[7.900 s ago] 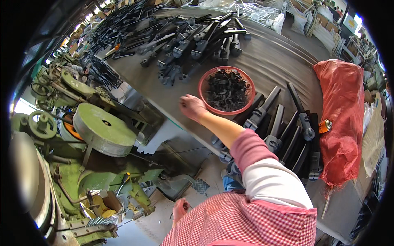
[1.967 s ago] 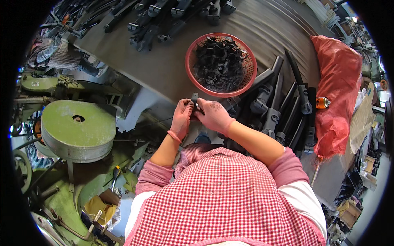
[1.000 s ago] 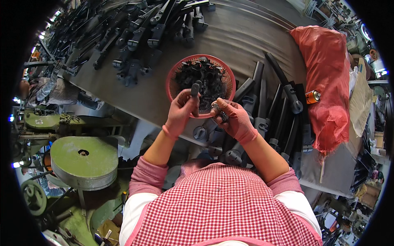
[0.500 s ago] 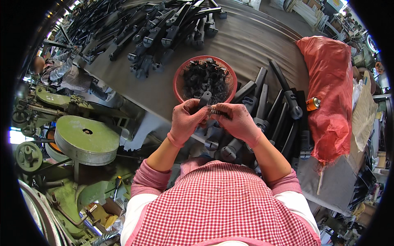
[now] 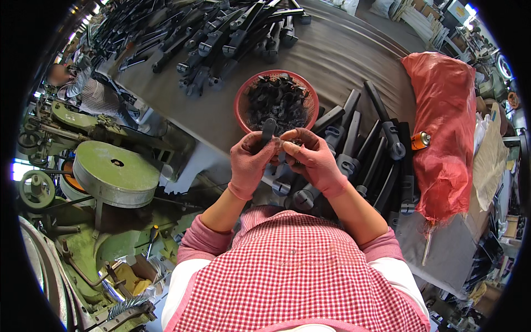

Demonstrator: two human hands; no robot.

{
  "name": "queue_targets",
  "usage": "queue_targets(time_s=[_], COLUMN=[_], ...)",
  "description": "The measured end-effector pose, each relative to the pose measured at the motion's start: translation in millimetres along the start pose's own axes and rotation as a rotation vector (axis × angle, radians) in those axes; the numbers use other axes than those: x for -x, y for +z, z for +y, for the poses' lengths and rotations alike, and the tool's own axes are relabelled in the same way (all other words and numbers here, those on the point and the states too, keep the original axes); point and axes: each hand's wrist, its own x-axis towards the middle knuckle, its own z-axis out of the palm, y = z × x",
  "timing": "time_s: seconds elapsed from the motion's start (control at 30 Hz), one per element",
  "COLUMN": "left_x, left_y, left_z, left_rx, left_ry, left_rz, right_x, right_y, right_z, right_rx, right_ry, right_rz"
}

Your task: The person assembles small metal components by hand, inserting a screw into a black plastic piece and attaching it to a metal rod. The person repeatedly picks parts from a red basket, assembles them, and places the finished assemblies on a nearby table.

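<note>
My left hand (image 5: pixel 249 160), in a dirty pink glove, pinches a small black plastic lever (image 5: pixel 269 128) with a rounded end pointing up. Close beside it, my right hand (image 5: pixel 316 160), gloved alike, has its fingers closed on a small metal spring (image 5: pixel 298 143), mostly hidden by the fingers. The fingertips of both hands meet or nearly meet. Just beyond them stands a round red plastic basket (image 5: pixel 238 105) full of small black parts, with springs among them on the near side.
Long black tubular pieces (image 5: pixel 354 130) lie right of my hands, and a larger heap (image 5: pixel 221 39) fills the far left. A red sack (image 5: pixel 442 127) and an orange can (image 5: pixel 421 140) are at right. Green machinery (image 5: pixel 116 171) stands left; another person (image 5: pixel 97 99) is farther off.
My right hand has turned and its fingers now cover most of the spring. The black lever in my left hand has shifted slightly left and stands more upright. The view has shifted slightly.
</note>
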Motion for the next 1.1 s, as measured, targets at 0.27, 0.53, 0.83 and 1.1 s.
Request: queue_targets(time_s=[0.27,0.53,0.83,1.1], left_x=[13.1,23.4,19.9,-71.8], left_y=[-16.4,-56.3,-101.0,-202.9], left_z=[-16.1,-24.6,-44.1,-121.5], left_rx=[0.03,-0.059,0.06,-1.089], left_ry=[0.006,-0.046,-0.123,0.229], left_rz=[-0.046,-0.12,0.001,0.277], right_x=[-7.3,-20.6,-63.8,-86.1], right_y=[13.5,21.7,22.6,4.3], right_z=[14.9,52.1,65.1,89.3], right_rx=[0.333,0.232,0.475,0.077], right_ry=[-0.025,0.061,0.332,0.386], right_rz=[0.097,0.15,-0.167,0.266])
